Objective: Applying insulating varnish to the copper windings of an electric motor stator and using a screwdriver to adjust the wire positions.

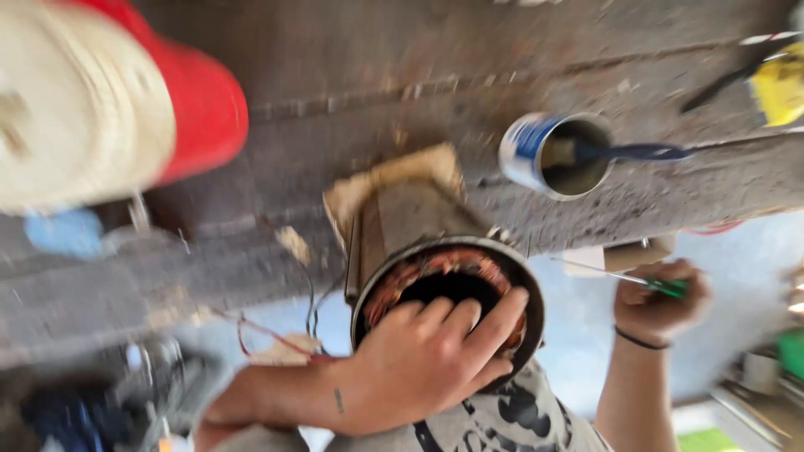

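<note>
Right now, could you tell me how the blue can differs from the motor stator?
The blue can looks smaller than the motor stator. The can holds a dark liquid and a blue-handled tool; the stator's bore is ringed with copper windings. No hand touches the can, while the left hand rests on the stator's rim. Both are round, open-mouthed and on the bench.

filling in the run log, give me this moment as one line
left hand: fingers on rim of motor stator | right hand: grips green-handled tool | bench: blue tin with brush | view blurred
</note>
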